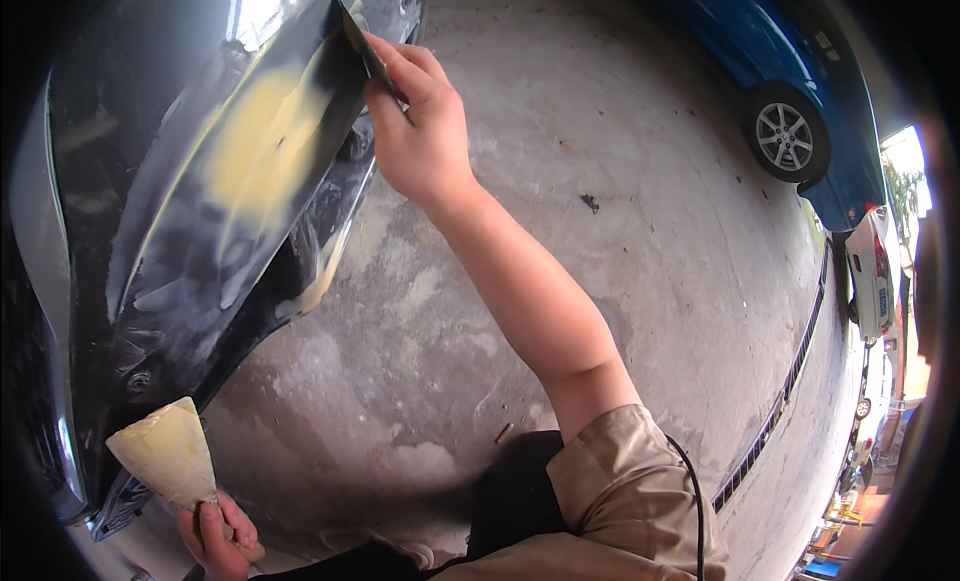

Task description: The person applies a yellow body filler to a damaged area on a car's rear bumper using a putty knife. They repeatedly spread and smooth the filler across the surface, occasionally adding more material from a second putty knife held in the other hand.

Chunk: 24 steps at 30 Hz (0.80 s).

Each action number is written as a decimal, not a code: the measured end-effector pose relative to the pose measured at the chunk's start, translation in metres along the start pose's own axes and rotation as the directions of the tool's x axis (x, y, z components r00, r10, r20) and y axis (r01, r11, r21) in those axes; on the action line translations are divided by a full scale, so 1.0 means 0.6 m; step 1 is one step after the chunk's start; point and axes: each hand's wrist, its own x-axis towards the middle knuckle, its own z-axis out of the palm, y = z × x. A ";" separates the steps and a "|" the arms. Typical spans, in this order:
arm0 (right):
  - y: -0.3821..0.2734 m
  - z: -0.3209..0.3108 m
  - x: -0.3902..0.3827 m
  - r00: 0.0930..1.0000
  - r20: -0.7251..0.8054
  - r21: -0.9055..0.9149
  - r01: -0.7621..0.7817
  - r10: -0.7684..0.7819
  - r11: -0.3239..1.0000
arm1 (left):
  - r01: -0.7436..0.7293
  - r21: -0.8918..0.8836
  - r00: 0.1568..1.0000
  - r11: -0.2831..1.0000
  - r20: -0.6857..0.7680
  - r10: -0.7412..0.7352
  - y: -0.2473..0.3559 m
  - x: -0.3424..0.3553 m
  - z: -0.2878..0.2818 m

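Right hand (pixel 420 126), nearer, has fingers clamped on thin dark spreader (pixel 357 39) slanting up-left; pale-yellow filler patch (pixel 262 146) lies lower-left, on black car panel (pixel 95 231). Left hand (pixel 222 541) grips cream-coated flared scraper (pixel 170 449).

Matt filler (pixel 265 146) coats the partly glossy car body (pixel 140 131) beside rough concrete floor (pixel 640 251).

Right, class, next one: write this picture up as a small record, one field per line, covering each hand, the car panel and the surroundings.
Surface: curved dark car body panel with a smeared pale yellow patch, cloudy grey around it
Left hand: grips a wide flat scraper, its blade coated pale yellow
Right hand: holds a thin dark flat spreader near the panel's right edge; contact unclear
Floor: stained grey concrete
Background: blue car with a silver multi-spoke wheel, white car beyond
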 end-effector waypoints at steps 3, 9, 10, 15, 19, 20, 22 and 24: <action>-0.007 0.006 -0.018 1.000 0.016 -0.007 0.022 -0.022 1.000 | 0.030 0.051 0.999 0.998 0.025 -0.031 0.003 0.000 -0.003; -0.015 0.016 -0.046 0.996 0.044 -0.041 0.078 -0.077 0.996 | 0.011 0.027 1.000 1.000 -0.027 -0.010 -0.007 -0.004 -0.014; -0.017 0.017 -0.050 0.996 0.045 -0.038 0.079 -0.078 0.996 | 0.011 0.014 1.000 1.000 -0.011 -0.011 -0.010 -0.005 -0.017; -0.025 0.027 -0.070 0.989 0.041 -0.092 0.144 -0.141 0.985 | 0.024 0.007 0.998 1.000 0.066 -0.024 -0.018 -0.007 -0.031; -0.032 0.035 -0.090 0.977 0.067 -0.104 0.210 -0.204 0.972 | 0.034 0.022 0.997 0.999 -0.063 -0.033 -0.019 -0.011 -0.028; -0.034 0.038 -0.096 0.977 0.068 -0.096 0.207 -0.201 0.974 | 0.030 0.022 0.998 0.999 -0.057 -0.029 -0.019 -0.012 -0.026; -0.036 0.044 -0.105 0.974 0.089 -0.101 0.219 -0.211 0.970 | 0.025 0.024 0.999 0.999 -0.035 -0.024 -0.017 -0.011 -0.024; -0.036 0.050 -0.112 0.960 0.087 -0.177 0.277 -0.265 0.945 | 0.024 0.030 1.000 0.999 -0.006 -0.024 -0.014 -0.009 -0.023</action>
